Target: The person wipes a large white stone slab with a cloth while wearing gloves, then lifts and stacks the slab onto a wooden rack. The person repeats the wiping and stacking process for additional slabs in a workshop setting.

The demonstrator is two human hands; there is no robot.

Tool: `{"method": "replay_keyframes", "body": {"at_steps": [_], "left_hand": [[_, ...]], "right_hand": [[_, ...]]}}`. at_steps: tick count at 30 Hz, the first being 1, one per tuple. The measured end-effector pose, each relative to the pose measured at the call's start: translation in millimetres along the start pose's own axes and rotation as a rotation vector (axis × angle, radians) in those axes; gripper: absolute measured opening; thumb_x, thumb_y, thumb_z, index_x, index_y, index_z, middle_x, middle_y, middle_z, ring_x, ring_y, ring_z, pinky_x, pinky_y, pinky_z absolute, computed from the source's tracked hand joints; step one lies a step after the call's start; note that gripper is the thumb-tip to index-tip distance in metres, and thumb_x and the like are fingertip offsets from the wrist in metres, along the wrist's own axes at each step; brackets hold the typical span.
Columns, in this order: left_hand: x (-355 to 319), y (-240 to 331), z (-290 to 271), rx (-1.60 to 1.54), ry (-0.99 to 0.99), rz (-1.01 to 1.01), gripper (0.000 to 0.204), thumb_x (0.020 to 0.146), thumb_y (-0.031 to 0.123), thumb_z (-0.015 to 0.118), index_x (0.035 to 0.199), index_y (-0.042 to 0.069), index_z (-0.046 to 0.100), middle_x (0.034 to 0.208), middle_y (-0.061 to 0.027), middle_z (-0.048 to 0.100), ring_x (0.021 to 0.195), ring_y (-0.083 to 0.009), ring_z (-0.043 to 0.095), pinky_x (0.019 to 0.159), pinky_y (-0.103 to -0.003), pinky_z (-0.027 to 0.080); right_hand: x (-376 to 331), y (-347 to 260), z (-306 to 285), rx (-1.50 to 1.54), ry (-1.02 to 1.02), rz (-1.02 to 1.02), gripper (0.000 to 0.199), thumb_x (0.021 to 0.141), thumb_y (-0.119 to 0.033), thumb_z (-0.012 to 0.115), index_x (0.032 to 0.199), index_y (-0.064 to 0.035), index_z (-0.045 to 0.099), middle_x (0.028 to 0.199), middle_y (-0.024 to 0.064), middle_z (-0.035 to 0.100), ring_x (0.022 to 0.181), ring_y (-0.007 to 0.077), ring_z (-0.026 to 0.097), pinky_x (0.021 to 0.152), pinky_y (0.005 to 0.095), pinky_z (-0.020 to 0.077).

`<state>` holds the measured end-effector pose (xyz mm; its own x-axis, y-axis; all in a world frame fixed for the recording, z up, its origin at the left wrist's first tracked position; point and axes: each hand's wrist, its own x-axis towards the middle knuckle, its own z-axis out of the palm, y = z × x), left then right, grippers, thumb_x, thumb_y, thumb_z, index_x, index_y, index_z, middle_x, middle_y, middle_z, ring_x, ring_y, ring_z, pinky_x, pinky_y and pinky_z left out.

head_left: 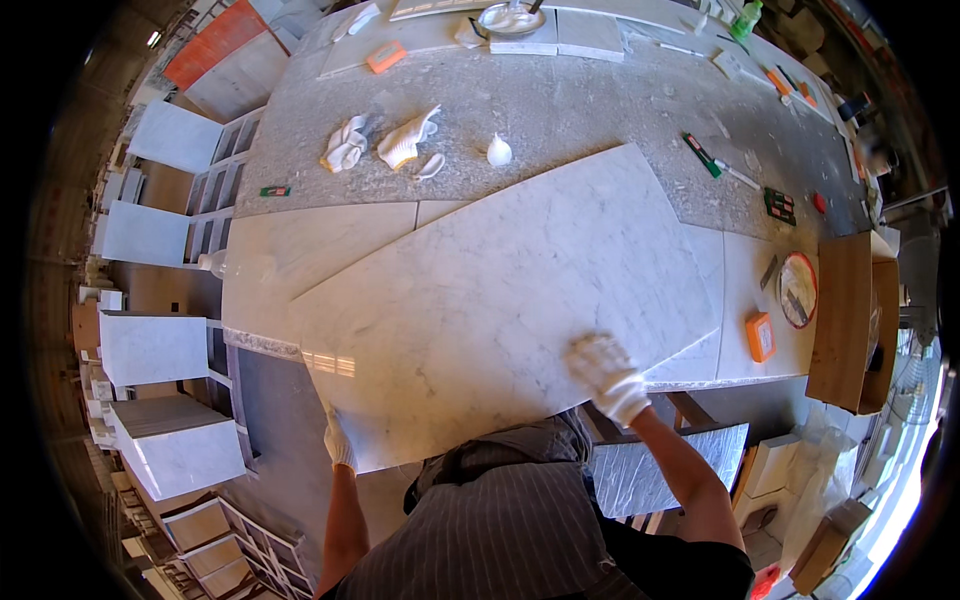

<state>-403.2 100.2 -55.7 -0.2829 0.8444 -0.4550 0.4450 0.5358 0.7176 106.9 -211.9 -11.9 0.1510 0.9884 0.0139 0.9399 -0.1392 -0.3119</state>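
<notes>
Nearest the person, the gloved left hand is clamping the near left corner of a large white marble slab, fingers wrapped over the edge, seemingly so that this end cannot slide or tip. The grip there is closed on the stone. To the right, the gloved right hand is lying spread and flat on the slab's top near its near edge, fingers apart, pressing down rather than gripping; a palm on the face is likely steadying the broad sheet.

The slab is lying flat and askew across the worktop, overlapping other pale slabs beneath it, its far point reaching towards the grey middle of the surface.

At the right, just off the slab, an orange block and a round dish are sitting, set aside within reach. Farther off, beyond the slab's far edge, crumpled white cloths are lying on the grey surface, and a metal bowl is standing at the far end.
</notes>
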Motion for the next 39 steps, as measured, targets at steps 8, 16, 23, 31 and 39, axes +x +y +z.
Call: {"method": "replay_keyframes", "body": {"at_steps": [8,16,23,31,39], "left_hand": [[-4,13,-1,-0.019,-0.097,0.022,0.073,0.098,0.056,0.046,0.131,-0.009,0.054,0.122,-0.0106,0.062,0.104,-0.0178,0.059,0.088,-0.032,0.048],[-16,25,2,-0.020,-0.107,-0.038,0.076,0.095,0.059,0.048,0.128,-0.009,0.057,0.116,-0.0098,0.063,0.102,-0.0174,0.059,0.088,-0.033,0.047],[-4,6,2,0.007,-0.021,0.047,0.074,0.095,0.062,0.047,0.115,-0.008,0.064,0.095,-0.0039,0.063,0.083,-0.0133,0.055,0.075,-0.032,0.046],[-6,0,8,0.041,0.079,0.106,0.073,0.097,0.060,0.043,0.098,-0.009,0.067,0.080,-0.0053,0.062,0.070,-0.0148,0.052,0.065,-0.035,0.044],[-36,33,8,0.525,0.235,0.020,0.082,0.094,0.070,0.030,0.095,-0.003,0.069,0.094,-0.0273,0.067,0.092,-0.0426,0.064,0.084,-0.051,0.046]], "right_hand": [[-111,88,1,-0.016,0.777,1.196,0.029,0.093,-0.015,0.058,0.120,-0.0053,0.066,0.128,0.0165,0.061,0.118,0.0344,0.057,0.101,0.0421,0.0447],[-96,47,17,-0.060,0.807,1.130,0.024,0.094,-0.011,0.056,0.114,-0.0038,0.067,0.119,0.0153,0.065,0.109,0.0329,0.061,0.096,0.0411,0.0465],[-80,65,1,0.045,0.911,1.187,0.028,0.094,-0.009,0.053,0.118,-0.0032,0.066,0.121,0.0157,0.064,0.113,0.0327,0.060,0.099,0.0413,0.0453],[-46,78,-10,-0.161,0.499,0.961,0.042,0.095,-0.021,0.057,0.133,-0.0056,0.057,0.139,0.0206,0.052,0.131,0.0377,0.045,0.111,0.0457,0.0336],[-2,100,-45,-0.170,0.409,0.827,0.048,0.096,-0.022,0.055,0.141,-0.0070,0.050,0.150,0.0181,0.042,0.141,0.0412,0.031,0.116,0.0531,0.0250]]}}
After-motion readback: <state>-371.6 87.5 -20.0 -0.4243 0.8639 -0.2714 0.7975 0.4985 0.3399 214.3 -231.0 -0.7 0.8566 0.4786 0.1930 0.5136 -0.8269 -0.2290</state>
